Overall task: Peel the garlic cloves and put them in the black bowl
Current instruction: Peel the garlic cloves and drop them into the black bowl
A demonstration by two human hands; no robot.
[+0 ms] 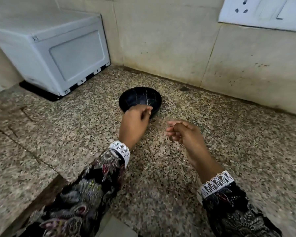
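Observation:
The black bowl [140, 98] with thin pale veins stands on the speckled counter near the back wall, and its inside looks bare. My left hand [135, 124] hovers over the bowl's near rim, its fingertips pinched together on a small pale bit that looks like a garlic clove [150, 110]. My right hand [183, 132] is a little to the right and nearer to me, above the counter. Its fingers are curled and blurred, and whether they hold anything is hidden.
A white appliance [58, 53] on a black base stands at the back left. A tiled wall with a white socket plate [263, 11] runs behind the bowl. The granite counter [229, 134] ends in an edge at the lower left.

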